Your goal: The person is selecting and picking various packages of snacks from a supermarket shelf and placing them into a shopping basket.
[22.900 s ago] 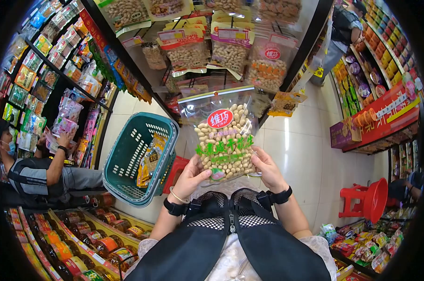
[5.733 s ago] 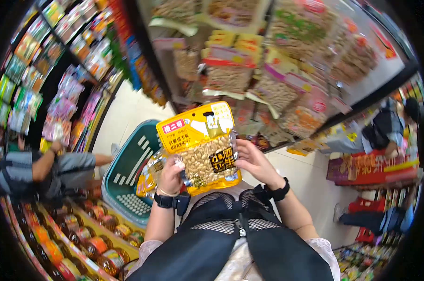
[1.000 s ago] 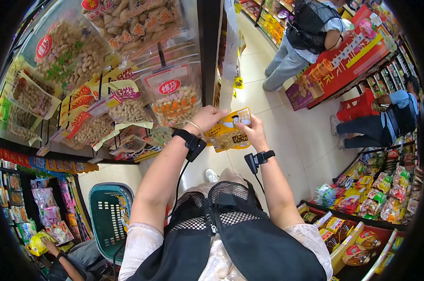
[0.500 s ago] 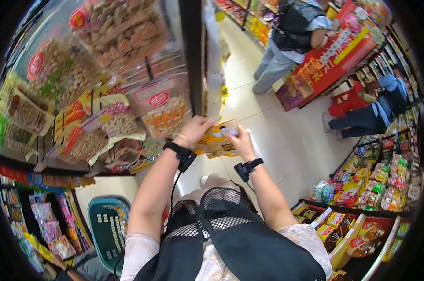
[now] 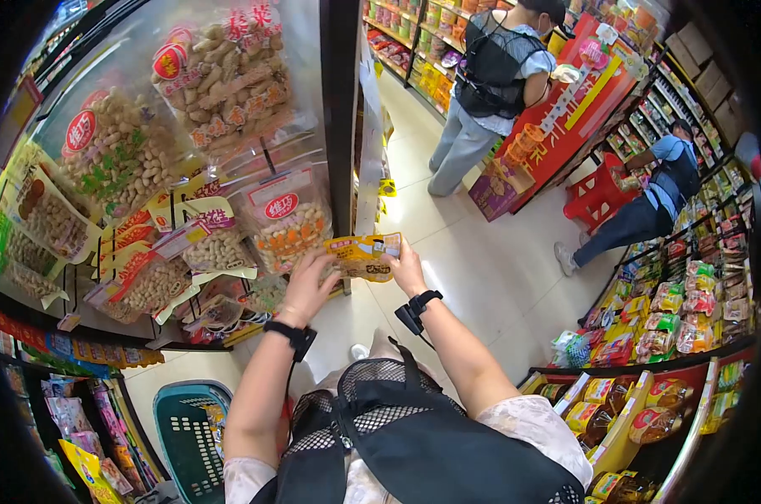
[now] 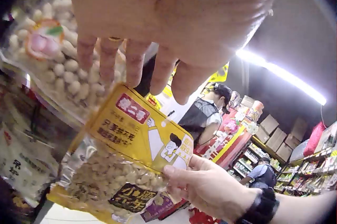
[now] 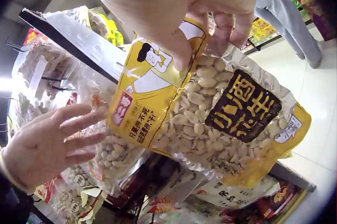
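Pinching a yellow peanut bag [image 7: 197,116], right hand [image 6: 213,187] — left hand [image 7: 50,141] spread nearby

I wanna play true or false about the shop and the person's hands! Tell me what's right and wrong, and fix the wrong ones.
1. The right hand is pinching a yellow peanut pack. True.
2. The left hand is squeezed into a fist. False: the left hand has its fingers spread out.
3. A cartoon person is printed on the pack. True.
4. The green basket is empty. False: there is something yellow inside the green basket.
5. Big bags of peanuts hang on the person's left. True.
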{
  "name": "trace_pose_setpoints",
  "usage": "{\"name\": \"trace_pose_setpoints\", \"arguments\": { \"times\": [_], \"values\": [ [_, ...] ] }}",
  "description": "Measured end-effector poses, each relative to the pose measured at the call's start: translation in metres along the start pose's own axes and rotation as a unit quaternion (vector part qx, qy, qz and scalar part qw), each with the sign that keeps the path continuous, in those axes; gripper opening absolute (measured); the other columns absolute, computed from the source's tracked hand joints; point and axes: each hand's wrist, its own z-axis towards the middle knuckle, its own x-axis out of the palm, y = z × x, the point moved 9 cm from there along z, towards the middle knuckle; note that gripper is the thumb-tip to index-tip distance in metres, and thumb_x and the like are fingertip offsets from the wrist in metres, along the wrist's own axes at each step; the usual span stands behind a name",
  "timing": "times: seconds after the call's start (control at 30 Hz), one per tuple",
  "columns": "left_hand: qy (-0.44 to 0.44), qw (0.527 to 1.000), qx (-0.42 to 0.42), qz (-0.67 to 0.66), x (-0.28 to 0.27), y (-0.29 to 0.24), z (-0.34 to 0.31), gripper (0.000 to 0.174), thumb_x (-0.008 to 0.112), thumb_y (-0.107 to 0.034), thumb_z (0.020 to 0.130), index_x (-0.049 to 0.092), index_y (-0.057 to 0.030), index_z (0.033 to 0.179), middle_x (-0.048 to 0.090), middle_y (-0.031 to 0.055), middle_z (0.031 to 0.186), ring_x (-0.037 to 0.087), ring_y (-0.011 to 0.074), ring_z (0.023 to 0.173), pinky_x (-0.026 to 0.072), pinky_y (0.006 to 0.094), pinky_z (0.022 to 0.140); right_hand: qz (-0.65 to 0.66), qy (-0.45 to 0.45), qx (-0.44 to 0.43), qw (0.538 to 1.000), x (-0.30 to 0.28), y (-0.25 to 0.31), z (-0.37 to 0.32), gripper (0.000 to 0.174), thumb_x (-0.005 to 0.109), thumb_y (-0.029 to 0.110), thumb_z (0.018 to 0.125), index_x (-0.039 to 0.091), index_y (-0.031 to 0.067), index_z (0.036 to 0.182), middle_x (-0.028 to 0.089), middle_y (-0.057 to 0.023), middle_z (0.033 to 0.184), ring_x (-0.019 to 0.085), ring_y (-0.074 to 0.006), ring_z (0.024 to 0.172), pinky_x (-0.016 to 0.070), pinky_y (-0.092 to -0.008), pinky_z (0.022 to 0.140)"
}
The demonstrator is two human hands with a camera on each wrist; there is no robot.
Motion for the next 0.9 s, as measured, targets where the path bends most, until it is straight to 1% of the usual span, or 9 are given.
{"name": "trace_pose_setpoints", "arguments": {
  "times": [0.13,0.27,0.33,0.47,0.53,0.6,0.8,0.87,0.9],
  "values": [
    [0.080,0.975,-0.169,-0.123,-0.041,0.036,-0.087,0.027,0.060,-0.013,0.081,0.056,-0.0001,0.105,0.060,0.0136,0.104,0.058,0.0254,0.096,0.0446,0.0323,0.085,-0.018,-0.016,0.031,0.999,0.013,-0.013,0.010,0.041,0.066,0.006,0.072,0.045,0.0005,0.107,0.062,-0.0206,0.094,0.061,-0.0343,0.089,0.0482,-0.0390,0.076],
    [-0.012,0.913,-0.348,-0.214,-0.070,0.126,-0.244,0.021,0.058,-0.010,0.083,0.059,-0.0006,0.102,0.063,0.0087,0.097,0.061,0.0183,0.086,0.0473,0.0282,0.078,0.013,-0.013,0.020,1.000,0.024,-0.010,0.004,0.056,0.065,-0.001,0.072,0.036,-0.0002,0.119,0.055,-0.0189,0.114,0.056,-0.0272,0.103,0.0456,-0.0360,0.088],
    [-0.048,0.893,-0.420,-0.156,-0.103,0.145,-0.326,0.023,0.058,-0.007,0.082,0.059,-0.0008,0.104,0.064,0.0104,0.096,0.061,0.0179,0.087,0.0482,0.0310,0.078,-0.031,-0.083,-0.014,0.996,0.027,-0.009,-0.008,0.061,0.066,-0.001,0.072,0.034,0.0002,0.123,0.048,-0.0193,0.120,0.048,-0.0263,0.113,0.0415,-0.0367,0.092],
    [-0.139,0.867,-0.476,0.053,-0.135,0.187,-0.511,0.026,0.058,-0.011,0.081,0.059,0.0009,0.104,0.064,0.0151,0.095,0.062,0.0252,0.087,0.0481,0.0336,0.078,-0.108,-0.061,-0.066,0.990,0.023,-0.007,-0.028,0.074,0.069,-0.001,0.071,0.028,0.0029,0.133,0.038,-0.0144,0.126,0.043,-0.0259,0.114,0.0366,-0.0366,0.096],
    [-0.172,0.752,-0.634,-0.050,-0.145,0.184,-0.586,0.032,0.061,-0.016,0.077,0.059,0.0005,0.105,0.063,0.0194,0.094,0.061,0.0310,0.091,0.0471,0.0380,0.081,-0.150,-0.069,-0.118,0.979,0.021,-0.005,-0.045,0.077,0.070,0.000,0.071,0.024,0.0025,0.134,0.037,-0.0160,0.125,0.041,-0.0267,0.114,0.0337,-0.0370,0.100],
    [-0.156,0.665,-0.730,-0.002,-0.154,0.165,-0.644,0.038,0.063,-0.019,0.074,0.058,-0.0002,0.107,0.060,0.0232,0.101,0.056,0.0358,0.101,0.0442,0.0414,0.086,-0.150,-0.060,-0.016,0.987,0.023,-0.019,-0.069,0.078,0.069,0.006,0.073,0.023,0.0006,0.136,0.041,-0.0197,0.126,0.044,-0.0304,0.112,0.0340,-0.0388,0.098],
    [-0.063,0.540,-0.839,0.030,-0.103,0.187,-0.787,0.082,0.070,-0.037,0.070,0.032,-0.0030,0.133,0.027,0.0263,0.138,0.033,0.0413,0.124,0.0321,0.0418,0.102,-0.325,0.067,0.029,0.943,0.058,-0.042,-0.141,0.076,0.068,0.007,0.074,0.024,0.0000,0.135,0.040,-0.0243,0.128,0.049,-0.0340,0.110,0.0425,-0.0393,0.091],
    [-0.046,0.476,-0.878,-0.035,-0.108,0.176,-0.785,0.084,0.070,-0.043,0.067,0.035,0.0003,0.131,0.036,0.0265,0.133,0.041,0.0377,0.121,0.0367,0.0407,0.099,-0.354,0.133,0.051,0.924,0.071,-0.057,-0.164,0.076,0.069,0.008,0.073,0.025,0.0008,0.135,0.040,-0.0245,0.128,0.049,-0.0330,0.110,0.0427,-0.0387,0.091],
    [-0.014,0.492,-0.868,-0.072,-0.097,0.190,-0.797,0.084,0.069,-0.044,0.066,0.037,0.0013,0.129,0.042,0.0259,0.128,0.046,0.0351,0.116,0.0398,0.0393,0.096,-0.378,0.192,0.077,0.902,0.078,-0.066,-0.179,0.076,0.070,0.008,0.073,0.026,0.0015,0.135,0.041,-0.0247,0.128,0.049,-0.0321,0.111,0.0428,-0.0382,0.091]
  ]
}}
